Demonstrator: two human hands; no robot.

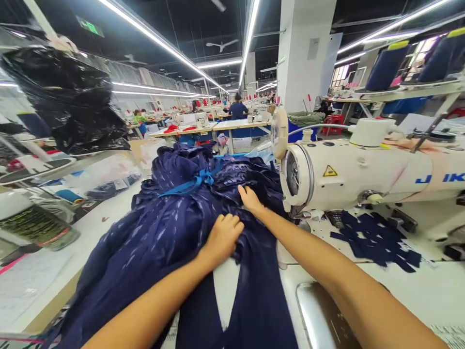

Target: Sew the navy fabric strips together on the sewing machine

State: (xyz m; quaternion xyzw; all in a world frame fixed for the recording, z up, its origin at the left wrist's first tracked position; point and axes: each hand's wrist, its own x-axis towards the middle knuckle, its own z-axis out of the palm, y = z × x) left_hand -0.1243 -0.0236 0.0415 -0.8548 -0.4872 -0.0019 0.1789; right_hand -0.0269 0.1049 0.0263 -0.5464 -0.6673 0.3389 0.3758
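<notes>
A big heap of navy garments (156, 237) lies on the white sewing table, with a bright blue fabric strip (199, 181) knotted around its upper part. My left hand (223, 237) is closed on navy fabric at the near side of the heap, its fingers curled over the cloth. Farther up and to the right, my right hand (250, 199) grips the navy cloth beside the sewing machine head; its fingertips are partly hidden. Below my hands, two navy fabric panels (259, 295) hang toward me with a pale gap between them.
A white sewing machine (334, 169) stands close at the right, with small navy cut pieces (378, 237) on its bed. Navy thread cones (387, 65) stand above it. At left are a black plastic bag (69, 99) and a jar (39, 223). A person (238, 107) sits far ahead.
</notes>
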